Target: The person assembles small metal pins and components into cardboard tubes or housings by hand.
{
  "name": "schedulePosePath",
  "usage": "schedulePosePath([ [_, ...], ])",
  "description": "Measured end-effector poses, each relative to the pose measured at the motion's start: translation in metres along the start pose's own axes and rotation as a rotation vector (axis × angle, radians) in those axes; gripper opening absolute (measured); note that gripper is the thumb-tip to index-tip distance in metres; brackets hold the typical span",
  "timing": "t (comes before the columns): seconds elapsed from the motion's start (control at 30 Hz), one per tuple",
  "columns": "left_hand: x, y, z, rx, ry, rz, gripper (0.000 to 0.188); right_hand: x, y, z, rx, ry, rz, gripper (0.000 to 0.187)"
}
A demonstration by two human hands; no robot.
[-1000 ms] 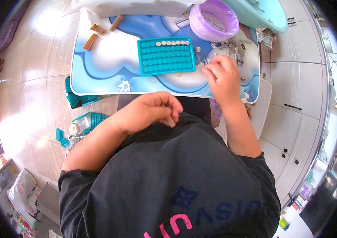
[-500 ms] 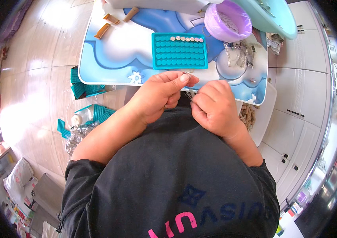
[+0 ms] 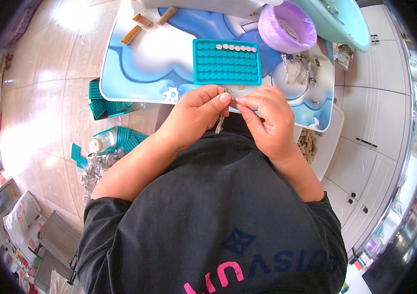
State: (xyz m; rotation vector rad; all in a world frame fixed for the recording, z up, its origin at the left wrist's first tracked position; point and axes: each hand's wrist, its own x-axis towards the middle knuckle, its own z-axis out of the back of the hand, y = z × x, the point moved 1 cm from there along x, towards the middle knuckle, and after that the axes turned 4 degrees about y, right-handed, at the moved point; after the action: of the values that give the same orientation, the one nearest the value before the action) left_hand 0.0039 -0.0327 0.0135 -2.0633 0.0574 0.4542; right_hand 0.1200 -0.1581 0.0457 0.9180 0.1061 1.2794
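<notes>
Since half a second ago both hands have lifted slightly toward the table edge, and the small metal piece now hangs lower from the fingertips; a second ago the right hand was out on the table and the left rested curled near the body.

Left hand: closed, thumb and forefinger pinching the top of the metal piece. Right hand: closed, fingertips pinched against the same spot, touching the left fingertips.

Surroundings: blue-and-white table; purple bowl at its far right; teal tray just beyond the hands, a row of pale discs along its far edge; clear bags right of the tray; teal trays on the floor to the left. The hands cover the near table edge.

Metal piece: thin, long axis near vertical in the picture, upper end in the fingers, lower end pointing toward the body, over the dark shirt.
</notes>
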Motion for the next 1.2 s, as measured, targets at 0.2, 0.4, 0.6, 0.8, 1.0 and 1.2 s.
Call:
schedulePosePath([
  [0.2,-0.002,-0.003,0.0,0.104,-0.009,-0.003,0.021,0.0,-0.007,0.002,0.076,0.0,-0.027,0.012],
  [0.4,-0.005,-0.006,-0.002,0.342,0.077,-0.123,0.021,0.009,-0.011,0.007,0.1,0.088,0.031,0.01],
  [0.6,-0.006,-0.009,-0.001,0.398,0.076,-0.137,0.022,0.011,-0.013,0.009,-0.022,0.105,0.126,0.011],
  [0.8,0.007,-0.014,0.005,-0.402,-0.246,-0.301,0.026,0.003,0.007,-0.009,0.403,0.087,-0.048,0.006],
  [1.0,0.009,-0.018,-0.004,-0.47,-0.333,-0.363,0.03,-0.004,0.013,-0.032,0.747,0.181,-0.229,0.003],
  [1.2,0.004,-0.01,0.0,-0.553,-0.234,-0.254,0.032,-0.006,0.006,-0.03,0.713,0.144,-0.232,0.004],
])
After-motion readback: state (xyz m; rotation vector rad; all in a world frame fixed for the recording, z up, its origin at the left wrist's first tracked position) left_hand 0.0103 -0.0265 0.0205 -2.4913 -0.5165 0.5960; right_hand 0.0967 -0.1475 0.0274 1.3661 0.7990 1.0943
